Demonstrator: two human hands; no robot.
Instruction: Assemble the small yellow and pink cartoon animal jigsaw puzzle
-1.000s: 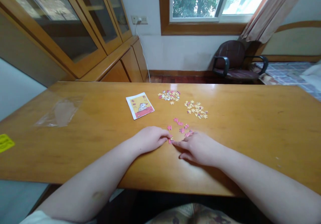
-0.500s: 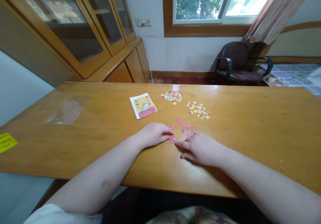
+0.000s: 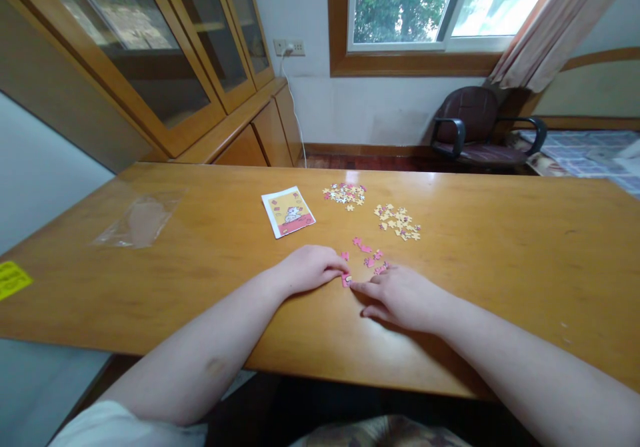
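Note:
My left hand (image 3: 313,270) rests on the wooden table, its fingertips close together at a small pink puzzle piece (image 3: 347,280). From the right, my right hand (image 3: 400,295) touches the same piece's edge with its index finger, the other fingers partly spread. Several loose pink pieces (image 3: 369,262) lie just beyond both hands, some close to the right knuckles. Farther back are a pile of mixed pieces (image 3: 345,195) and a group of yellow pieces (image 3: 399,222). A picture card (image 3: 289,212) with a white figure on yellow and pink lies at their left.
A clear plastic bag (image 3: 143,220) lies on the left of the table (image 3: 480,233). A yellow label (image 3: 14,279) is at the far left. Behind the table stand a glass-door cabinet (image 3: 215,93) and a dark armchair (image 3: 467,127).
The whole view has shifted slightly. Both hands stay at the same pink piece, with no clear movement over the table.

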